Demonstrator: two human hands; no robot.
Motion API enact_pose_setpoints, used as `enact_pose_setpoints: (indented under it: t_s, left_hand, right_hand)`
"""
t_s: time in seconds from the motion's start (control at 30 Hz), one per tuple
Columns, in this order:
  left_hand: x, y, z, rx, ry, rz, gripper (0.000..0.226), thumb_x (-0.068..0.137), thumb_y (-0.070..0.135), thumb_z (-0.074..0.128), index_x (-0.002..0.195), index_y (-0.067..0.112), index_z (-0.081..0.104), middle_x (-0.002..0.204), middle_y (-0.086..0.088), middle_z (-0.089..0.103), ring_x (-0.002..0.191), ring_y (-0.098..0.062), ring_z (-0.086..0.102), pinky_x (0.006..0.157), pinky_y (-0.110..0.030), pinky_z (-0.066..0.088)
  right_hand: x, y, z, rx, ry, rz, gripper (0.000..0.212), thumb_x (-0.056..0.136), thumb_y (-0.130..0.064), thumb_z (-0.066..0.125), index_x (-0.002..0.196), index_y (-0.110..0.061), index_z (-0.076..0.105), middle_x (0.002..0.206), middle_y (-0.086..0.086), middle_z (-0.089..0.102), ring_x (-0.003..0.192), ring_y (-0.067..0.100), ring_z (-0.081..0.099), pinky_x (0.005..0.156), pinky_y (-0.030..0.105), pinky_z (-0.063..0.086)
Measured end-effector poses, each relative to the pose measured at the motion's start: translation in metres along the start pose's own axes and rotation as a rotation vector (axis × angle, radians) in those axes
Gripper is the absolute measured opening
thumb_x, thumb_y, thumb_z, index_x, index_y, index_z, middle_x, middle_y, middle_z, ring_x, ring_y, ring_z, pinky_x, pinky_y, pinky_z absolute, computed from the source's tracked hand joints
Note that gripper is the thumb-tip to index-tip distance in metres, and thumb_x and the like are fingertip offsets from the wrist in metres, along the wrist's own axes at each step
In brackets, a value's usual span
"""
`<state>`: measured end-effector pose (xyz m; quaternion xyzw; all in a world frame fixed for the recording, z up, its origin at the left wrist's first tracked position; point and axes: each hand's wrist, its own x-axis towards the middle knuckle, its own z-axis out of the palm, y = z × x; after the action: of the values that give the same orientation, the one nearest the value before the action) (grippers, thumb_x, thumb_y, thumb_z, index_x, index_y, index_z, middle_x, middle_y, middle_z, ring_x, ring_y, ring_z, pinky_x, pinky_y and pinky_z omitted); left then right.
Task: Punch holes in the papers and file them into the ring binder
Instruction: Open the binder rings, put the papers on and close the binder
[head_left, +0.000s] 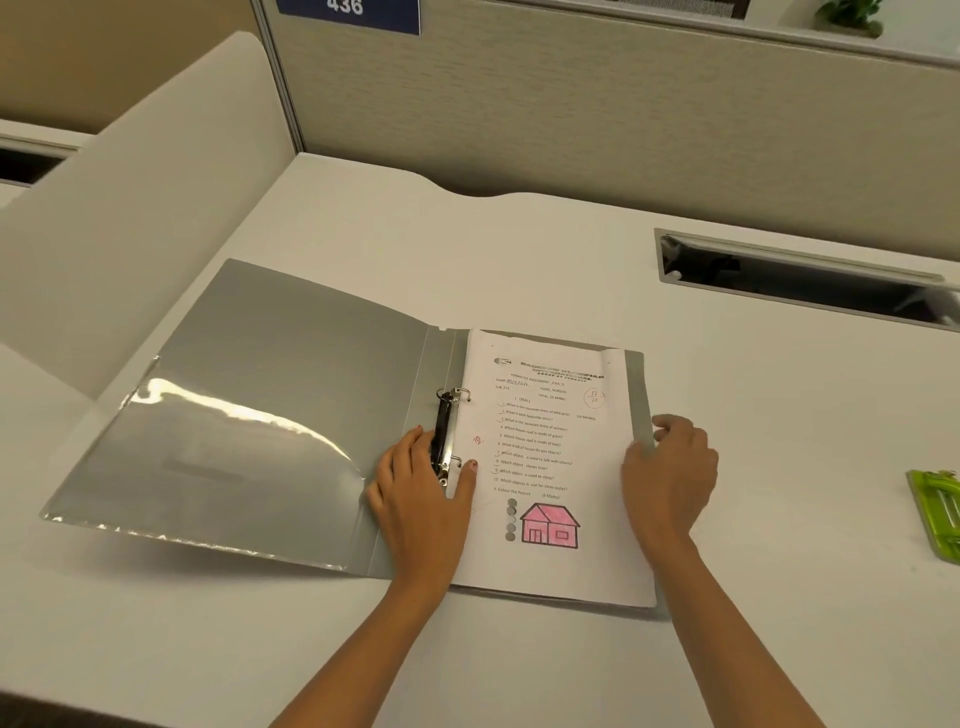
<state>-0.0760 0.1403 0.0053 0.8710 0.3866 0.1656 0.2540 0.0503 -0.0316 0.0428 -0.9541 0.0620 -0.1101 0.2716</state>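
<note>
With the binder (291, 415) open at the worktop's (519, 249) centre, filing is underway: the left hand (421, 493) lies flat, fingers apart, on the rings (445, 434), the right hand (670, 467) loosely pinches the paper (545, 457) at 3 o'clock, and closing the rings likely comes next.

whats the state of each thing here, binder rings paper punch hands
ring binder: open flat on the desk
rings: look open
paper: lying on the binder's right side, printed side up
hole punch: green, at the right edge, untouched
left hand: resting on the ring mechanism, thumb on the paper
right hand: on the paper's right edge, fingers curled over it
</note>
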Motion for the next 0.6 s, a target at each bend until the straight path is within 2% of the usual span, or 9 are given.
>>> enact_pose_setpoints:
  t_s: [0.07, 0.13, 0.17, 0.23, 0.3, 0.4, 0.47, 0.6]
  left_hand:
    - [-0.001, 0.0, 0.002, 0.01, 0.019, 0.01, 0.059, 0.082, 0.053, 0.06, 0.131, 0.02, 0.05, 0.139, -0.001, 0.051, 0.129, -0.023, 0.043, 0.106, -0.045, 0.033]
    - [-0.002, 0.0, 0.002, 0.018, 0.019, 0.022, 0.061, 0.082, 0.054, 0.06, 0.132, 0.02, 0.049, 0.141, -0.002, 0.05, 0.131, -0.024, 0.042, 0.108, -0.045, 0.03]
    - [-0.002, 0.0, 0.003, 0.021, 0.015, 0.023, 0.063, 0.083, 0.055, 0.058, 0.134, 0.02, 0.047, 0.143, -0.002, 0.048, 0.135, -0.024, 0.038, 0.111, -0.044, 0.025]
    - [-0.002, -0.001, 0.005, 0.064, 0.016, 0.019, 0.071, 0.084, 0.061, 0.049, 0.14, 0.019, 0.043, 0.15, -0.002, 0.039, 0.145, -0.025, 0.02, 0.117, -0.043, 0.002]
    - [-0.002, -0.002, 0.006, 0.155, 0.024, 0.009, 0.08, 0.084, 0.066, 0.037, 0.146, 0.016, 0.034, 0.156, -0.004, 0.027, 0.147, -0.025, 0.004, 0.116, -0.042, -0.015]
    - [-0.002, -0.004, 0.008, 0.242, 0.023, -0.012, 0.087, 0.084, 0.07, 0.031, 0.149, 0.013, 0.023, 0.158, -0.009, 0.018, 0.147, -0.026, 0.001, 0.117, -0.046, -0.01]
    - [-0.002, -0.004, 0.01, 0.263, 0.019, -0.02, 0.089, 0.084, 0.071, 0.032, 0.15, 0.012, 0.022, 0.159, -0.01, 0.016, 0.147, -0.026, 0.003, 0.117, -0.047, -0.007]
    - [0.0, -0.005, 0.013, 0.274, 0.016, -0.031, 0.089, 0.083, 0.071, 0.031, 0.15, 0.013, 0.021, 0.159, -0.008, 0.016, 0.147, -0.026, 0.003, 0.117, -0.046, -0.009]
  right_hand:
    - [-0.011, -0.012, 0.003, -0.004, 0.077, -0.156, 0.037, 0.08, -0.007, 0.063, 0.117, -0.006, 0.056, 0.11, 0.013, 0.059, 0.101, 0.033, 0.052, 0.087, 0.039, 0.041]
    - [-0.028, -0.028, 0.008, 0.118, 0.013, -0.272, 0.04, 0.085, -0.012, 0.06, 0.124, -0.01, 0.052, 0.12, 0.009, 0.054, 0.115, 0.027, 0.047, 0.098, 0.034, 0.038]
    - [-0.037, -0.035, 0.013, 0.177, -0.064, -0.323, 0.041, 0.088, -0.014, 0.057, 0.129, -0.011, 0.049, 0.127, 0.009, 0.052, 0.123, 0.025, 0.043, 0.105, 0.034, 0.036]
    - [-0.056, -0.048, 0.027, 0.214, -0.223, -0.424, 0.048, 0.093, -0.021, 0.051, 0.139, -0.012, 0.041, 0.144, 0.007, 0.042, 0.139, 0.022, 0.03, 0.116, 0.037, 0.026]
    - [-0.069, -0.055, 0.045, 0.185, -0.334, -0.513, 0.054, 0.096, -0.03, 0.042, 0.147, -0.014, 0.031, 0.155, 0.003, 0.029, 0.146, 0.018, 0.014, 0.12, 0.036, 0.016]
    - [-0.075, -0.055, 0.065, 0.085, -0.44, -0.579, 0.061, 0.096, -0.043, 0.022, 0.152, -0.019, 0.015, 0.16, -0.001, 0.008, 0.148, 0.013, -0.004, 0.122, 0.035, 0.004]
    - [-0.074, -0.046, 0.071, 0.008, -0.452, -0.581, 0.064, 0.095, -0.047, 0.012, 0.152, -0.02, 0.007, 0.161, -0.003, -0.001, 0.147, 0.012, -0.008, 0.121, 0.036, 0.002]
    - [-0.068, -0.024, 0.07, -0.116, -0.392, -0.599, 0.066, 0.096, -0.05, 0.015, 0.152, -0.018, 0.003, 0.16, -0.004, -0.002, 0.148, 0.012, -0.006, 0.12, 0.033, -0.002]
